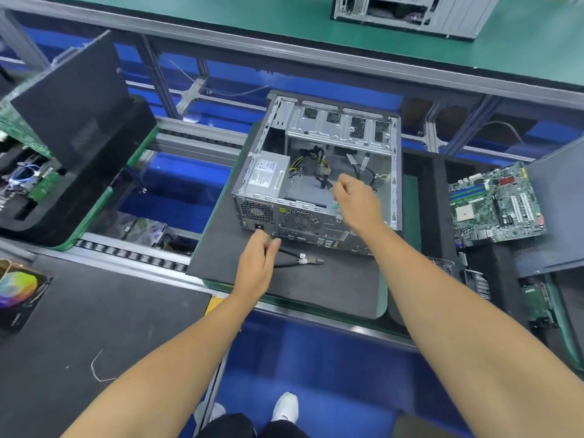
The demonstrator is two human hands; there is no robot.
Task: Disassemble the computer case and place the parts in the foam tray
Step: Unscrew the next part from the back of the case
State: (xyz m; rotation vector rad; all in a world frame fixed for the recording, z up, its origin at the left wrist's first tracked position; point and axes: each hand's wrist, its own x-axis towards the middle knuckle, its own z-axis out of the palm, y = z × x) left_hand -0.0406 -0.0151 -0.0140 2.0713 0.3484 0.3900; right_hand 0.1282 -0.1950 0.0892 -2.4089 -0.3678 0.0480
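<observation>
Head view: open computer case lying on dark foam mat, bare mat showing toward near edge. Motherboard sitting in foam tray at right. Right hand pinching cable inside case. Left hand gripping cutters by rear panel.

computer case: showing bare silver-grey metal
motherboard: showing green, with white and blue slots
foam tray: looking black
mat: appearing dark grey
shoes: showing white

Bare forearms, no sleeves, white shoes, dark trousers
</observation>
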